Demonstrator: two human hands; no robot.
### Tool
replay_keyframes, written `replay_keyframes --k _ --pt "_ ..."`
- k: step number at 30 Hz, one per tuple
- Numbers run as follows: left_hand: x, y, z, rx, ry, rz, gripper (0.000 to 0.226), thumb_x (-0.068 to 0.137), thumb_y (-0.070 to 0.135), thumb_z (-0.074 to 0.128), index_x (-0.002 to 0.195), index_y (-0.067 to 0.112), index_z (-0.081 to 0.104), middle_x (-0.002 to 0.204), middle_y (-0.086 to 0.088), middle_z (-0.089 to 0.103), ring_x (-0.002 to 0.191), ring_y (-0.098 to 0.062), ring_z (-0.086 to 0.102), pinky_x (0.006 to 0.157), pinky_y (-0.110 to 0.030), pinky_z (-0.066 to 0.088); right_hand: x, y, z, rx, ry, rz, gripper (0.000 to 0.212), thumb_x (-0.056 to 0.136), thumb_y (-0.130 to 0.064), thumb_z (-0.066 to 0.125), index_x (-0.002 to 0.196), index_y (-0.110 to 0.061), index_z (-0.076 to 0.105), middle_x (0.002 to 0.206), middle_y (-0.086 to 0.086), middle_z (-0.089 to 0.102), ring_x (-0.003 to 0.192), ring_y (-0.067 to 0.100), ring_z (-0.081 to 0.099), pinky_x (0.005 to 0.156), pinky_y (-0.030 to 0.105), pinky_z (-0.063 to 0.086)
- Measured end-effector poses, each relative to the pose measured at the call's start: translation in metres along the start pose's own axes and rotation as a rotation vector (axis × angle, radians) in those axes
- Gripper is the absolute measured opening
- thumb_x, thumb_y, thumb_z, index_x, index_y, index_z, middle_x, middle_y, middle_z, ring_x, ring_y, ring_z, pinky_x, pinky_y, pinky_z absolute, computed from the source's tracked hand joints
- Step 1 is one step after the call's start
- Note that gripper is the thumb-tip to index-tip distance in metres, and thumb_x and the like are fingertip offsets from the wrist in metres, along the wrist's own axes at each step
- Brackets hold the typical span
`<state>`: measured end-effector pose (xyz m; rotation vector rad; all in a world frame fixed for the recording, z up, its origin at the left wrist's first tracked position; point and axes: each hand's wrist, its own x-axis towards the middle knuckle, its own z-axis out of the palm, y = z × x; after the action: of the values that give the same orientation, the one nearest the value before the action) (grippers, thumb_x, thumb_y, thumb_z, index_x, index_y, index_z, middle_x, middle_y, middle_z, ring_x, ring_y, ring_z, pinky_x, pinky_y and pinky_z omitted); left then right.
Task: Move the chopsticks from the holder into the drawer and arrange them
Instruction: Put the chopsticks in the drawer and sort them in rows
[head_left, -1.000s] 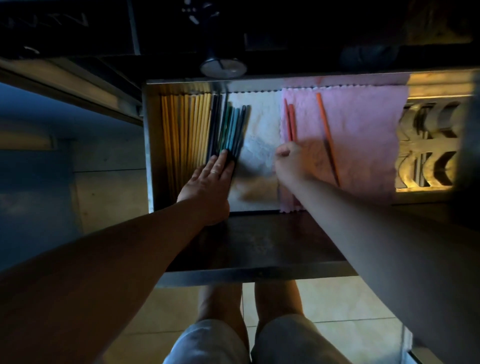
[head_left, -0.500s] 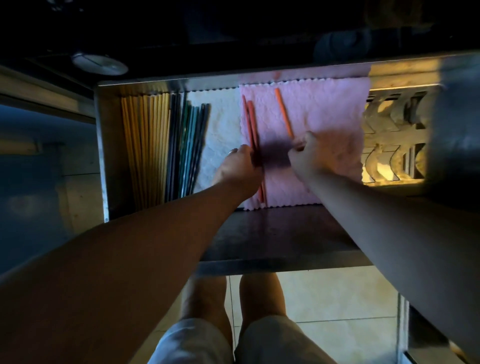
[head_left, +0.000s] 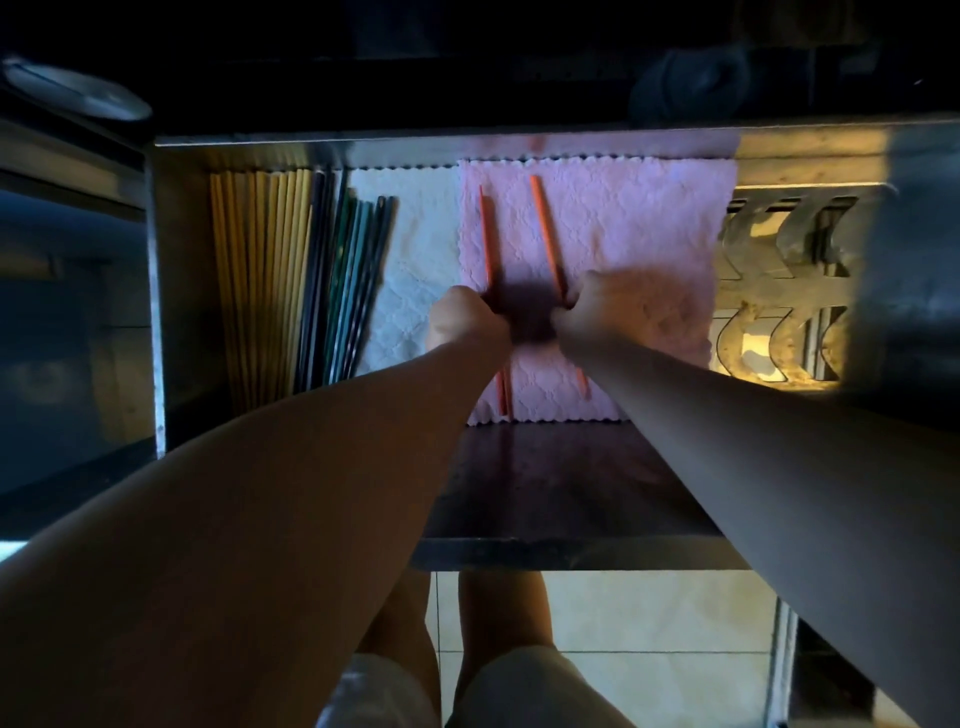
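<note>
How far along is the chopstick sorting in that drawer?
Mostly done, it seems. The yellow chopsticks and dark chopsticks already lie in neat rows at the drawer's left. In hand: the left hand and right hand each rest on orange chopsticks on the pink cloth. Left: lining those up.

No words, numbers, labels or signs can be read anywhere here. The picture is dark, and nothing in it shows any writing.
</note>
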<state>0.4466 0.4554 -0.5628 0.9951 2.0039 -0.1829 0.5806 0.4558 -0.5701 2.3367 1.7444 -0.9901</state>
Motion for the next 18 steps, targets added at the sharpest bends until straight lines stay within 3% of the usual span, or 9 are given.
replay_keyframes --k 3,9,11,14,16,18 --pt "-0.002 -0.002 -0.009 0.014 -0.044 0.02 0.028 0.085 0.027 0.069 0.102 0.004 0.068 0.091 -0.012 0.066 0.096 -0.032 0.066 0.064 -0.03 0.04 -0.01 -0.011 0.0 0.328 -0.047 0.054 0.008 0.077 -0.014 0.061 0.081 -0.016 0.054 0.063 -0.006 0.046 0.057 0.006 0.042 0.048 0.021 0.025" --pt "-0.004 -0.026 -0.05 0.031 -0.099 0.062 0.021 0.087 0.026 0.067 0.089 0.005 0.07 0.082 -0.011 0.063 0.083 -0.032 0.065 0.059 -0.028 0.041 -0.024 -0.05 0.012 0.584 -0.302 0.102 0.006 0.082 -0.012 0.06 0.088 -0.011 0.061 0.073 0.007 0.061 0.064 0.018 0.057 0.057 0.029 0.045" --pt "-0.001 -0.04 -0.066 0.047 -0.1 0.076 0.023 0.09 0.027 0.065 0.093 0.005 0.071 0.087 -0.013 0.067 0.082 -0.032 0.066 0.058 -0.027 0.042 -0.028 -0.066 0.021 0.737 -0.355 0.149 0.006 0.083 -0.002 0.059 0.087 -0.004 0.063 0.063 0.005 0.061 0.052 0.009 0.057 0.049 0.022 0.043" --pt "0.004 -0.058 -0.085 0.125 -0.117 0.089 0.027 0.093 0.028 0.061 0.101 0.004 0.07 0.091 -0.014 0.067 0.074 -0.027 0.061 0.053 -0.026 0.039 -0.031 -0.089 0.035 0.842 -0.388 0.247 0.03 0.084 0.01 0.052 0.064 -0.013 0.054 0.036 -0.009 0.051 0.03 -0.005 0.045 0.035 0.01 0.032" --pt "0.009 -0.065 -0.094 0.162 -0.136 0.079 0.024 0.094 0.024 0.059 0.105 0.005 0.069 0.09 -0.011 0.065 0.07 -0.023 0.058 0.048 -0.025 0.038 -0.032 -0.102 0.046 0.834 -0.429 0.322 0.033 0.087 0.004 0.053 0.061 -0.017 0.049 0.046 -0.006 0.048 0.036 -0.003 0.044 0.037 0.011 0.031" --pt "0.011 -0.068 -0.099 0.228 -0.141 0.088 0.026 0.095 0.021 0.057 0.114 0.006 0.065 0.1 -0.013 0.066 0.084 -0.027 0.064 0.06 -0.029 0.048 -0.031 -0.11 0.057 0.799 -0.459 0.369 0.032 0.088 -0.002 0.053 0.063 -0.018 0.043 0.059 -0.001 0.04 0.048 0.006 0.039 0.042 0.015 0.029"
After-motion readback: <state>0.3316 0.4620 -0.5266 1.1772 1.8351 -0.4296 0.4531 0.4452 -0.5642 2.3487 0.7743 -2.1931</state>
